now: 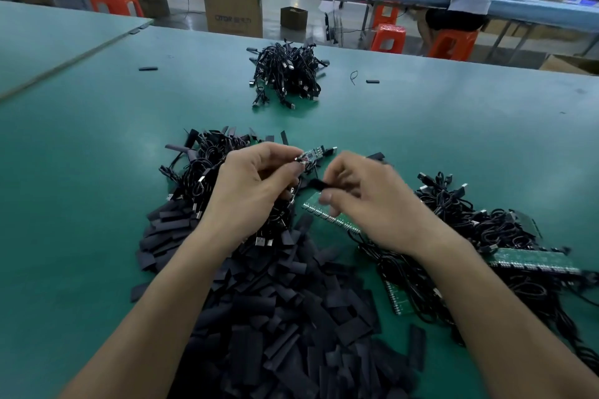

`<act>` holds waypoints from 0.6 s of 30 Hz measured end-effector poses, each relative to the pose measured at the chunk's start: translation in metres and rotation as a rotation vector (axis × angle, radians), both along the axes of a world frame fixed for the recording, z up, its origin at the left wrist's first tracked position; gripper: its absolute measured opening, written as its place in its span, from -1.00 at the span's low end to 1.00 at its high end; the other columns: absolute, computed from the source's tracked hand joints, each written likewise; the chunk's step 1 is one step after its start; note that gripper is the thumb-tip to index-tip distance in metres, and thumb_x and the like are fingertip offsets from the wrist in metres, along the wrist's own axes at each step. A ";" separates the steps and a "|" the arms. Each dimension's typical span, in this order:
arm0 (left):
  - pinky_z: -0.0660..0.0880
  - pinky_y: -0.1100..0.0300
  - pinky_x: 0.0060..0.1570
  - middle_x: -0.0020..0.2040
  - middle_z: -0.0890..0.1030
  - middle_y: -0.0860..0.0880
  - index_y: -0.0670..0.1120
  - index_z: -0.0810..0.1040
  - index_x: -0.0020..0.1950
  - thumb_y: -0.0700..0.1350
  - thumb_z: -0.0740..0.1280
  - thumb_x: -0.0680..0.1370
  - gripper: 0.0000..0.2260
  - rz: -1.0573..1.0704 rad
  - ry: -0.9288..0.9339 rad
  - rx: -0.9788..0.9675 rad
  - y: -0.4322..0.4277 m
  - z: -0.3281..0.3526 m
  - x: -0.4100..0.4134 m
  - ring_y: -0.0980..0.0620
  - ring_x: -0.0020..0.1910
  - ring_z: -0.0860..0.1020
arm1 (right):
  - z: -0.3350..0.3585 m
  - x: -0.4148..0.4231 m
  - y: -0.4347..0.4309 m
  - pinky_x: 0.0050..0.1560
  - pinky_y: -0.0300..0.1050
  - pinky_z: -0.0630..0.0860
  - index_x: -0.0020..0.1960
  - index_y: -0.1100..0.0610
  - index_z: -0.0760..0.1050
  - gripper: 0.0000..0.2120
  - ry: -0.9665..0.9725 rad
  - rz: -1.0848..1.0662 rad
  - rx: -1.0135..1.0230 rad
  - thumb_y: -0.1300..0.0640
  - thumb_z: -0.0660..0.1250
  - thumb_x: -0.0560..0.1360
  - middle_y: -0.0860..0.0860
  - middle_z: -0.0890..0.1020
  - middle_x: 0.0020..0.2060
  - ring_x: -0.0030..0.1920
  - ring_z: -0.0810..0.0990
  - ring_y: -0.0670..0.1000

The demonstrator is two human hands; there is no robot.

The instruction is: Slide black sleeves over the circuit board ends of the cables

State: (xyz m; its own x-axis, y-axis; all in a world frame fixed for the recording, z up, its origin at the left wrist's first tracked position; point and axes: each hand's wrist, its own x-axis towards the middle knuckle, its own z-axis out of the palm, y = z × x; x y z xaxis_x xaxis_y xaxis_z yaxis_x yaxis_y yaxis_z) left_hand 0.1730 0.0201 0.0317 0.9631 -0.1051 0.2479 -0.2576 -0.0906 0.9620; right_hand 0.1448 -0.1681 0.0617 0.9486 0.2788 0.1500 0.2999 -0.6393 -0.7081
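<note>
**Bare board and sleeve held close, not yet joined**

At far left a single stray sleeve (148, 68) lies alone on the green table (81, 172). Nearer, a heap of loose sleeves (285, 317) spreads down to the bottom edge, where it is cut off, and both forearms cover part of it. The left hand (249, 185) has thumb and fingertips pinched on a small circuit board (311, 155), lifted above the heap. Its cable drops behind the palm and cannot be followed. Just right and lower, the right hand (366, 201) pinches a black sleeve (316, 185) between thumb and forefinger, with blur softening its outline. Sleeve and board are near but apart. Whether the sleeve's mouth gapes cannot be told. Under that hand a green panel (312, 206) is half hidden. Tangled cables (486, 227) run off the right edge.
</note>
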 end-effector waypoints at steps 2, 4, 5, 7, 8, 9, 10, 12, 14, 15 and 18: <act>0.60 0.27 -0.24 -0.21 0.72 -0.03 -0.04 0.69 0.03 -0.27 0.43 0.55 -0.85 0.007 0.011 0.006 0.000 -0.001 0.000 0.09 -0.27 0.66 | 0.002 0.003 -0.004 -0.11 -0.13 0.62 -0.01 -0.09 0.54 -0.81 -0.062 -0.094 0.158 0.20 0.40 0.54 -0.02 0.68 -0.26 -0.25 0.69 -0.05; 0.61 0.26 -0.24 -0.23 0.72 -0.03 -0.06 0.69 0.04 -0.28 0.44 0.54 -0.85 0.006 0.017 0.012 0.000 -0.001 -0.001 0.07 -0.28 0.67 | 0.001 0.005 -0.007 -0.12 -0.19 0.63 0.04 -0.22 0.53 -0.72 -0.111 -0.163 0.247 0.18 0.40 0.55 -0.09 0.70 -0.25 -0.26 0.69 -0.09; 0.61 0.26 -0.24 -0.23 0.72 -0.03 -0.06 0.69 0.03 -0.28 0.45 0.53 -0.85 0.005 0.020 0.011 -0.001 -0.001 -0.001 0.06 -0.27 0.68 | 0.000 0.007 -0.008 -0.13 -0.21 0.63 0.04 -0.24 0.53 -0.70 -0.133 -0.189 0.284 0.18 0.39 0.56 -0.11 0.70 -0.24 -0.26 0.69 -0.10; 0.62 0.26 -0.23 -0.22 0.73 -0.05 -0.08 0.69 0.04 -0.29 0.45 0.53 -0.85 0.004 0.030 0.011 -0.002 -0.001 -0.002 0.04 -0.25 0.70 | -0.002 0.008 -0.009 -0.13 -0.21 0.61 0.01 -0.22 0.58 -0.72 -0.167 -0.234 0.342 0.20 0.38 0.57 -0.11 0.70 -0.27 -0.25 0.68 -0.11; 0.62 0.26 -0.22 -0.21 0.73 -0.05 -0.10 0.69 0.05 -0.29 0.45 0.53 -0.86 0.004 0.035 0.011 -0.002 -0.001 -0.003 0.03 -0.24 0.71 | -0.003 0.008 -0.009 -0.12 -0.19 0.61 0.00 -0.20 0.59 -0.72 -0.175 -0.252 0.354 0.21 0.38 0.57 -0.11 0.70 -0.27 -0.23 0.68 -0.11; 0.62 0.27 -0.22 -0.21 0.73 -0.06 -0.12 0.69 0.06 -0.28 0.45 0.53 -0.86 0.005 0.040 0.010 -0.003 0.000 -0.003 0.03 -0.24 0.71 | -0.004 0.008 -0.009 -0.09 -0.15 0.62 -0.01 -0.20 0.60 -0.73 -0.178 -0.264 0.354 0.20 0.38 0.57 -0.11 0.70 -0.26 -0.21 0.68 -0.09; 0.62 0.26 -0.23 -0.21 0.73 -0.06 -0.13 0.69 0.06 -0.28 0.45 0.53 -0.86 0.007 0.044 0.010 -0.003 0.000 -0.003 0.03 -0.25 0.71 | -0.005 0.009 -0.010 -0.05 -0.10 0.63 -0.01 -0.20 0.60 -0.75 -0.174 -0.267 0.345 0.19 0.39 0.56 -0.11 0.70 -0.23 -0.17 0.68 -0.05; 0.62 0.24 -0.25 -0.23 0.73 -0.05 -0.14 0.70 0.06 -0.28 0.45 0.53 -0.87 0.013 0.049 0.014 -0.003 0.001 -0.004 0.03 -0.26 0.71 | -0.007 0.009 -0.011 0.02 -0.10 0.63 0.01 -0.18 0.61 -0.77 -0.156 -0.244 0.328 0.16 0.45 0.52 -0.13 0.71 -0.15 -0.10 0.68 -0.05; 0.62 0.21 -0.28 -0.24 0.72 -0.04 -0.14 0.70 0.05 -0.27 0.45 0.53 -0.88 0.016 0.052 0.020 -0.003 0.002 -0.005 0.04 -0.28 0.70 | -0.008 0.008 -0.011 0.01 -0.21 0.61 0.02 -0.17 0.62 -0.77 -0.148 -0.209 0.335 0.15 0.50 0.48 -0.18 0.72 -0.13 -0.09 0.68 -0.13; 0.62 0.21 -0.30 -0.25 0.72 -0.04 -0.13 0.70 0.05 -0.27 0.45 0.53 -0.88 0.015 0.053 0.022 -0.003 0.002 -0.006 0.05 -0.29 0.69 | -0.009 0.008 -0.011 -0.01 -0.26 0.59 0.02 -0.16 0.63 -0.77 -0.151 -0.198 0.336 0.14 0.51 0.47 -0.19 0.72 -0.13 -0.10 0.68 -0.16; 0.60 0.22 -0.35 -0.26 0.71 -0.04 -0.14 0.71 0.03 -0.28 0.44 0.54 -0.88 0.002 0.060 0.026 -0.003 0.003 -0.007 0.06 -0.32 0.67 | -0.010 0.009 -0.011 -0.05 -0.28 0.59 0.02 -0.14 0.64 -0.79 -0.177 -0.189 0.333 0.13 0.51 0.46 -0.17 0.72 -0.18 -0.16 0.69 -0.16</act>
